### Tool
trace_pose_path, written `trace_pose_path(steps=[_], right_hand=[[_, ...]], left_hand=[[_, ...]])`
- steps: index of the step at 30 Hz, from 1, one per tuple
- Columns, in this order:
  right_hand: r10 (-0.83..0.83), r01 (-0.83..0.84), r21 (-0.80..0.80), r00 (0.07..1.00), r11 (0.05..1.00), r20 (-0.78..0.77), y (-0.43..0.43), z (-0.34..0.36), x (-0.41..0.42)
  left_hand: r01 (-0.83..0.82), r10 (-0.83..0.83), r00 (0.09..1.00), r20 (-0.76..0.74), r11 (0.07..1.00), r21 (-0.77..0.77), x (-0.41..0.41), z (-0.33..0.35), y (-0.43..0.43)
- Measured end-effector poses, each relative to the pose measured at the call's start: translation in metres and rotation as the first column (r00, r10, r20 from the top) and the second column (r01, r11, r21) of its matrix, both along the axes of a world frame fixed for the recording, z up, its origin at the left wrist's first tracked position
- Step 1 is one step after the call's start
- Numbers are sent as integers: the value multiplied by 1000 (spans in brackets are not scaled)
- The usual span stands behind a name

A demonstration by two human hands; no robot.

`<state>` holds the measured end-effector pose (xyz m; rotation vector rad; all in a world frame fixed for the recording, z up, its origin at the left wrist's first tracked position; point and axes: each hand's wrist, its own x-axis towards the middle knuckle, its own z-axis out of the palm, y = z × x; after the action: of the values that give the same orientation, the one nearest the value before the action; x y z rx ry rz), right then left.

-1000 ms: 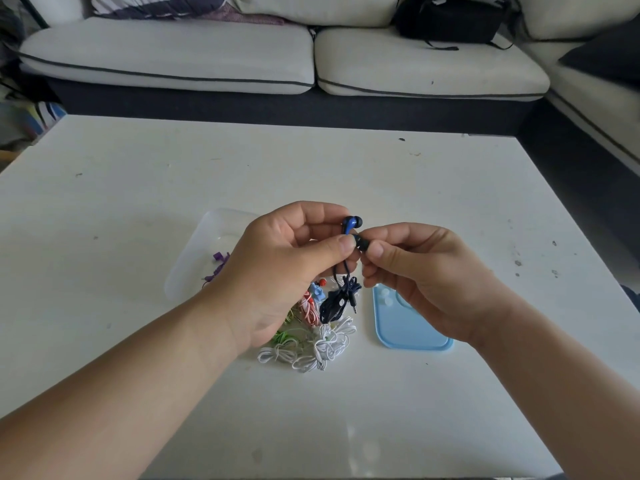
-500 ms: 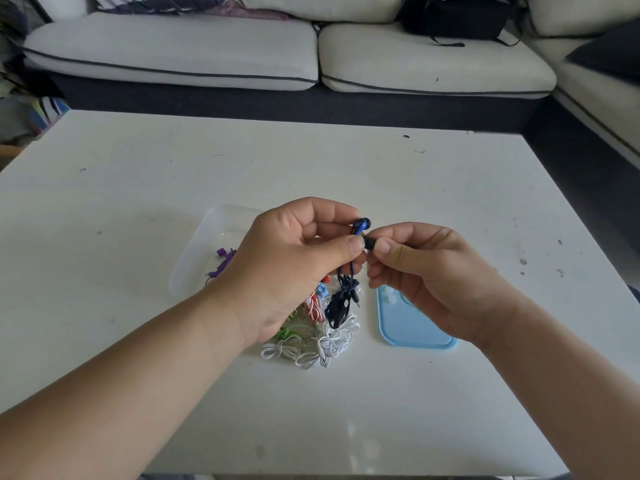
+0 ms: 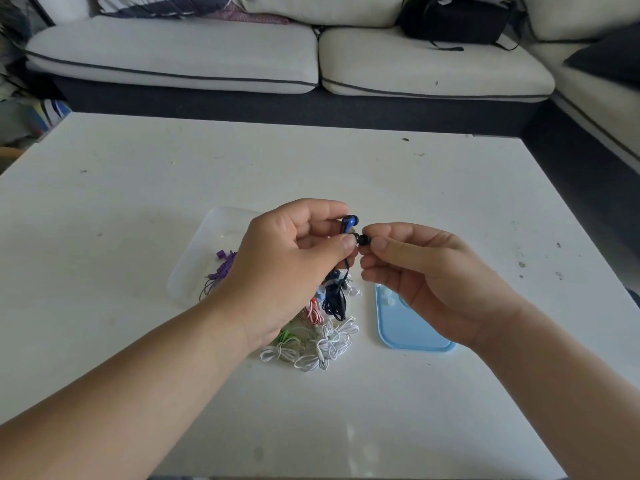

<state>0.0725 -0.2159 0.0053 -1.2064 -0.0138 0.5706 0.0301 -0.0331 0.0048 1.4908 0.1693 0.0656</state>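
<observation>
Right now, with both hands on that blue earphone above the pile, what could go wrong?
1. The black ear tip, pinched only lightly by the right hand, could slip and drop into the heap of earphones below, where it would be hard to find.
2. The dark cord bundle hanging from the left hand hangs over that heap and might snag other cords.
3. A hard tug may strain the blue earphone at its thin cord.

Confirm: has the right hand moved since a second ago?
No. The right hand sits above the blue lid as before, pinching the black ear tip of the blue earphone in the left hand.
</observation>
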Motion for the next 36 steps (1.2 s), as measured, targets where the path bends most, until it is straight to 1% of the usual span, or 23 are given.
trace_pose_path(steps=[8, 13, 15, 21, 26, 31, 36], right_hand=[[-38, 38, 3, 999, 999, -16, 3, -1, -1], [-6, 9, 50, 999, 999, -51, 4, 1, -2], [10, -8, 52, 999, 999, -41, 4, 1, -2], [27, -28, 37, 999, 999, 24, 6, -1, -2], [-19, 19, 0, 993, 1000, 113, 8, -5, -3], [-29, 43, -61, 979, 997, 204, 6, -9, -2], [-61, 98, -114, 955, 989, 292, 7, -13, -3]], left_hand=[[15, -15, 1000, 12, 1000, 15, 0, -1, -2], [31, -30, 999, 36, 999, -11, 0, 0, -1], [32, -32, 999, 41, 999, -10, 0, 0, -1], [22, -22, 999, 44, 1000, -6, 1, -1, -1], [24, -24, 999, 35, 1000, 7, 0, -1, -1], [55, -55, 998, 11, 999, 1, 0, 2, 2], [9, -9, 1000, 4, 1000, -24, -2, 0, -3]])
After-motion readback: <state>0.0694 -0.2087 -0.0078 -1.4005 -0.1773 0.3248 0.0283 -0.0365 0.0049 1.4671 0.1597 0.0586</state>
